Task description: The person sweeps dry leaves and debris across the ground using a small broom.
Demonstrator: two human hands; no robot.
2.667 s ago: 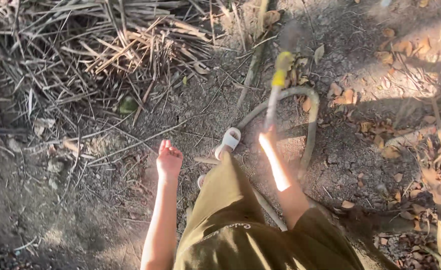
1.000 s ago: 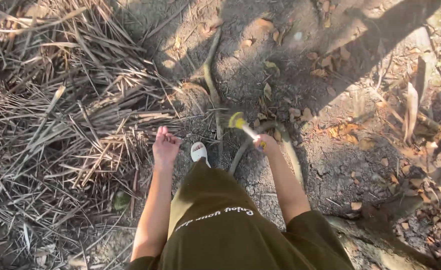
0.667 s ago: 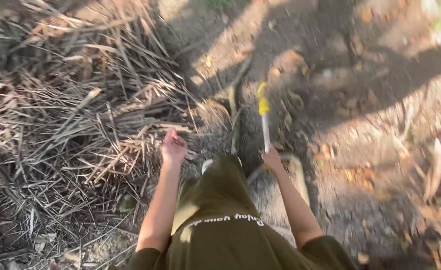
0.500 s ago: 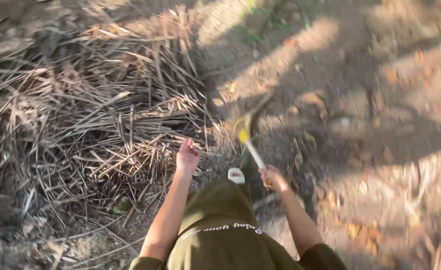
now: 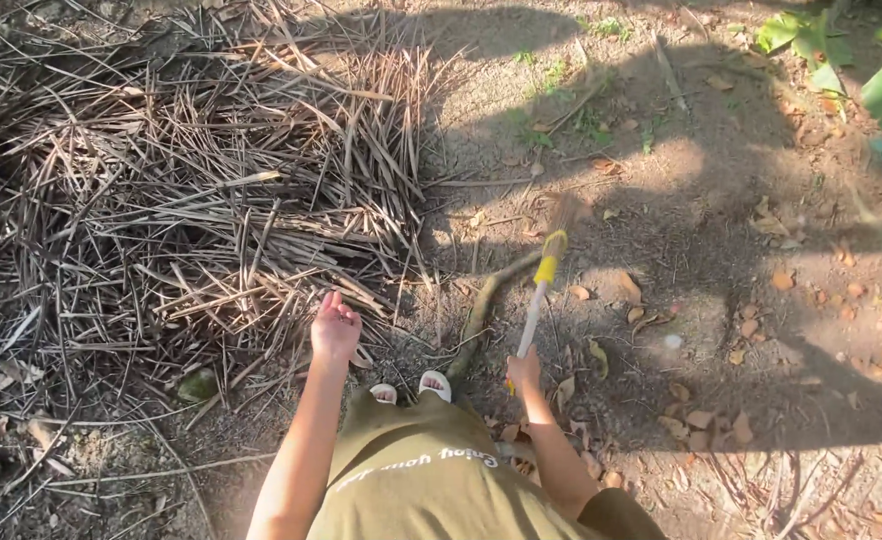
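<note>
One broom in view, single pale handle with one yellow collar, its head end near the root. One curved root on the ground, just left of the broom. One heap of dry fronds, well left of the broom. Two hands: right hand at the broom's lower end, left hand left of it. Two white sandals, just below-left of the broom. Fallen leaves right of the broom: too many to count.

One head-worn view, looking steeply down from standing height, facing forward over the person's own arms, dirt ground well below
</note>
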